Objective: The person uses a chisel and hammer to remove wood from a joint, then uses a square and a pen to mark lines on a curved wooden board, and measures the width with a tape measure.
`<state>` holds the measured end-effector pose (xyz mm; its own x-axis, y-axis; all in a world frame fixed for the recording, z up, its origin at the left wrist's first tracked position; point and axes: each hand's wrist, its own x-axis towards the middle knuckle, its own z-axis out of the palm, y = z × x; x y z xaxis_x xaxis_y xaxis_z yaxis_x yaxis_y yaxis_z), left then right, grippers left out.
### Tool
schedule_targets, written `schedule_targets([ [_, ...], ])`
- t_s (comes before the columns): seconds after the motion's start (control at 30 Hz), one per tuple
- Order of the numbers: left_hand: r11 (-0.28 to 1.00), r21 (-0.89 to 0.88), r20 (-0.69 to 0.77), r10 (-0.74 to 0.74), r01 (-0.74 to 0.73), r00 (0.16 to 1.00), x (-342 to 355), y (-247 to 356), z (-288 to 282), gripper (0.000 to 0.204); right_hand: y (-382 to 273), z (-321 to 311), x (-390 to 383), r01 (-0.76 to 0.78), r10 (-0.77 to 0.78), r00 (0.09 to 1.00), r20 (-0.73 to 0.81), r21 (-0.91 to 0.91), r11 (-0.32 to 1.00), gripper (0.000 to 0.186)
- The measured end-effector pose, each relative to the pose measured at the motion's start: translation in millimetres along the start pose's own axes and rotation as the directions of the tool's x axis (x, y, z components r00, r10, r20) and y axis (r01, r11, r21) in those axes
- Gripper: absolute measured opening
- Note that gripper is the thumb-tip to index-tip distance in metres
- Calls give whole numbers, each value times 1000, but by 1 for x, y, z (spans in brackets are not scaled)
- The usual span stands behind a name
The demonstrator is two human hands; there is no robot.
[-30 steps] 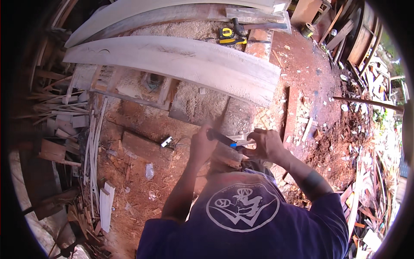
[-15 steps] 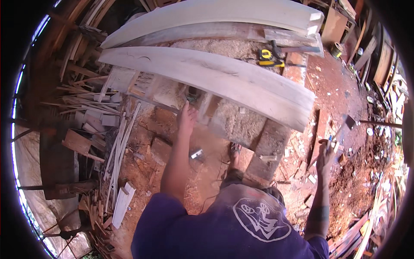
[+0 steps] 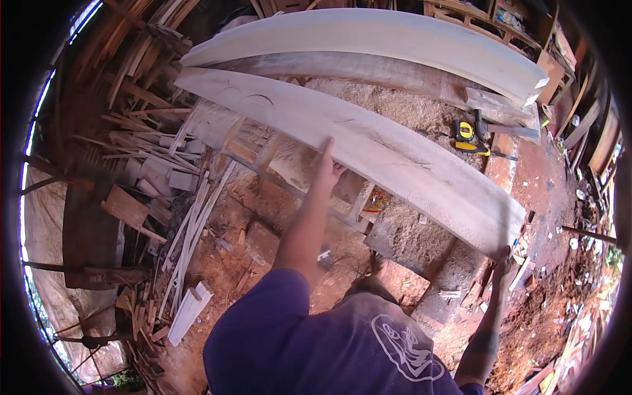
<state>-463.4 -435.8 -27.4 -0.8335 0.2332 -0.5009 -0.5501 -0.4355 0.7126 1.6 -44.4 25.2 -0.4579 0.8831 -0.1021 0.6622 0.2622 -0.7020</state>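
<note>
A long, curved pale wooden plank (image 3: 368, 148) lies across the workbench in front of me, dusty and marked with dark curved lines. My left hand (image 3: 331, 170) is at its near edge, one digit along the top face and the others curled below the rim. At the plank's right end my right hand (image 3: 505, 262) is closed round a slim hand tool, of which a small blue part (image 3: 515, 243) shows. The rest of that tool is smeared by motion against the plank, and its kind cannot be made out.
Behind lies another curved pale plank (image 3: 368, 33). A yellow-black tape measure (image 3: 465, 131) and a dark-headed hammer (image 3: 479, 122) rest at the right back. Sawdust (image 3: 415, 227) covers the bench boards. Thin offcut strips (image 3: 197, 237) and scrap wood (image 3: 128, 210) are piled at left.
My left hand has moved up and right onto the plank's near edge. The right hand has brought its tool from out over the floor to the plank's right end. The view has shifted.
</note>
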Motion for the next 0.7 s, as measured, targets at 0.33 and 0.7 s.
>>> schedule_targets([
  [0.33,899,351,-344,-137,263,929,-108,64,-16,72,24,-38,-129,-498,496,867,47,65,865,45],
  [0.7,884,294,-279,-284,363,917,-110,117,84,93,-66,-110,29,-676,638,684,355,-21,737,48],
])
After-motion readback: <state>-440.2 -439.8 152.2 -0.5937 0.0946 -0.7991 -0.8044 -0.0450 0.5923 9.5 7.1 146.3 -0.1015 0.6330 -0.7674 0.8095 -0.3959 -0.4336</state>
